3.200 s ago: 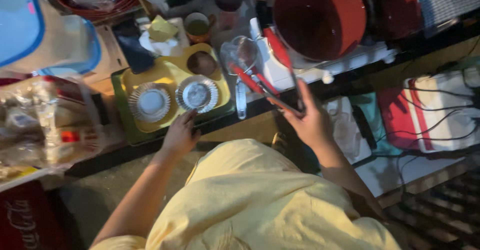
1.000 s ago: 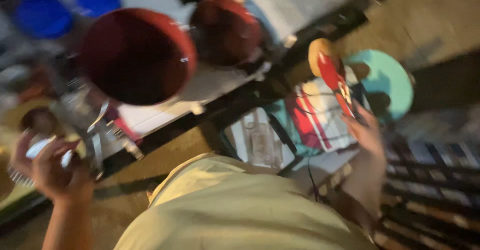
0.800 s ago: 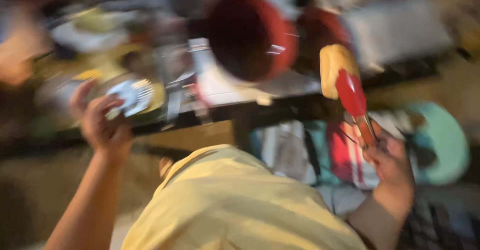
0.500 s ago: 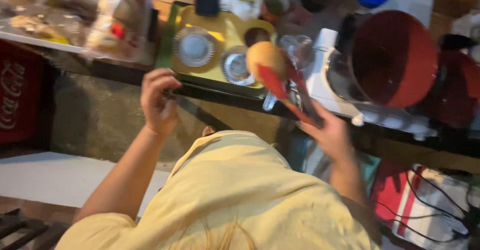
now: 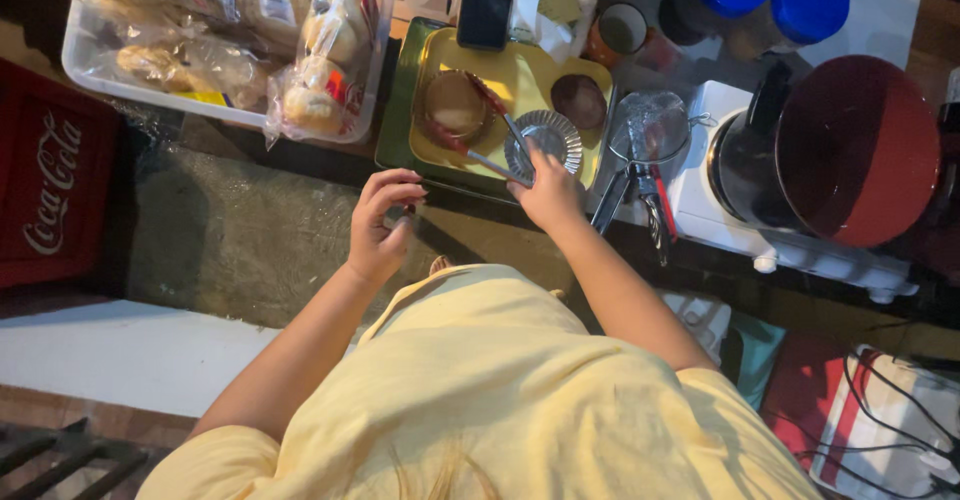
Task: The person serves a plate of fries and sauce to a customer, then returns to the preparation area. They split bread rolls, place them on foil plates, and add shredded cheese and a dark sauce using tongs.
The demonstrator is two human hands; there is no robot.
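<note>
Holding red-handled metal tongs [image 5: 487, 132], right hand [image 5: 548, 192] grip closed; round brown bun [image 5: 455, 105] just beyond, in yellow plastic tray [image 5: 520, 68]. Keep tongs level. Left hand [image 5: 380, 225] loosely curled, empty.

Dim warm light, night stall. Dark counter [image 5: 300, 155] runs across frame; grey concrete floor [image 5: 230, 240] just below it. Red crate [image 5: 55, 195] left of the floor patch, white ledge [image 5: 110, 355] below the crate. White stove [image 5: 720, 225] on the counter's right end.

Warm, dim light from above, deep shadows under the counter, mostly sharp.
</note>
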